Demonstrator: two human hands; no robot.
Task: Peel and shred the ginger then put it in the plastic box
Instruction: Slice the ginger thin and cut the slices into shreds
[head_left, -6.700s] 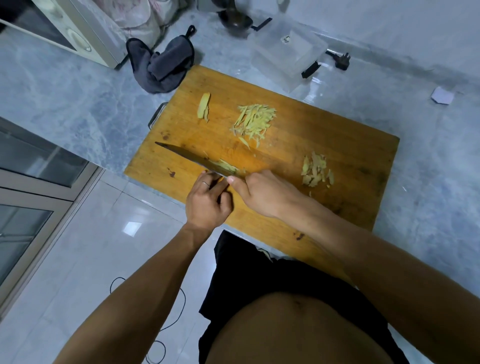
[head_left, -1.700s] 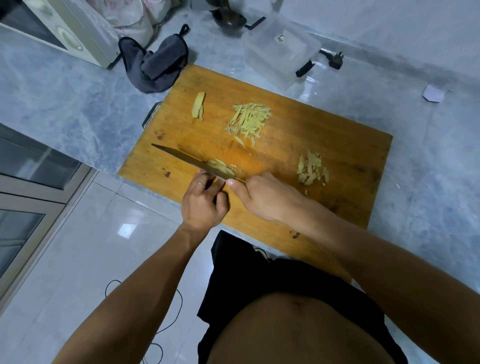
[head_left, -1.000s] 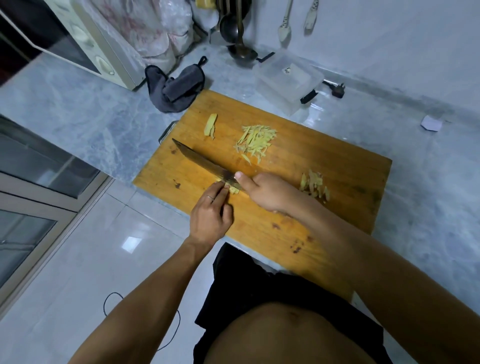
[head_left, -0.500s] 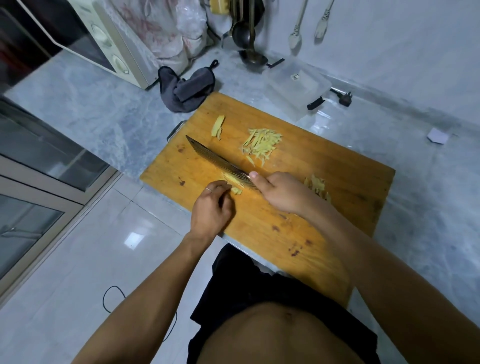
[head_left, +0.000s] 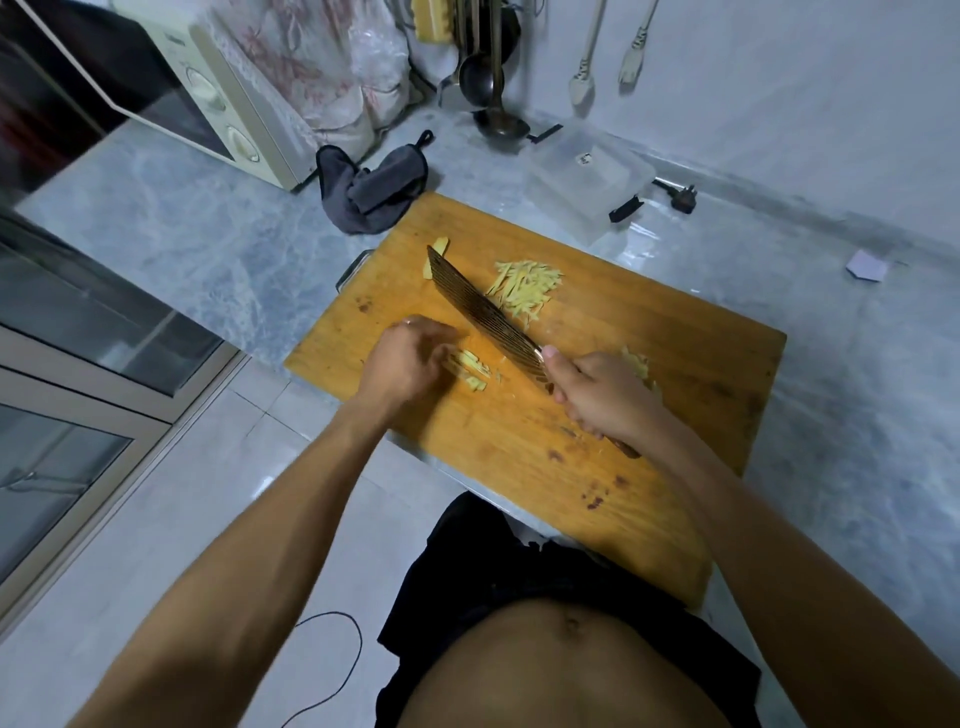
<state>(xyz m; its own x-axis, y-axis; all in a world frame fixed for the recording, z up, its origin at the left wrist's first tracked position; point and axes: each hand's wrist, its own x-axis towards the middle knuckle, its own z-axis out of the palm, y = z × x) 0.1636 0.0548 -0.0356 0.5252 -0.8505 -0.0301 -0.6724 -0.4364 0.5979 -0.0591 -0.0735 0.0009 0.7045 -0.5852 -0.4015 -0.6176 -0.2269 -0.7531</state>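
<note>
Right hand (head_left: 597, 397): grips one knife (head_left: 488, 317), blade tilted above the cutting board (head_left: 675, 374).
Left hand (head_left: 405, 358): fingers curled on ginger slices (head_left: 470, 366); blurred.
Shreds: one heap (head_left: 527, 286); second partly hidden.
Plastic box (head_left: 589, 179): one, behind board.

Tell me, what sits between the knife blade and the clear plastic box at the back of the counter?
In the head view, a pile of ginger shreds lies on the cutting board between the knife blade and the plastic box, then bare board.
</note>
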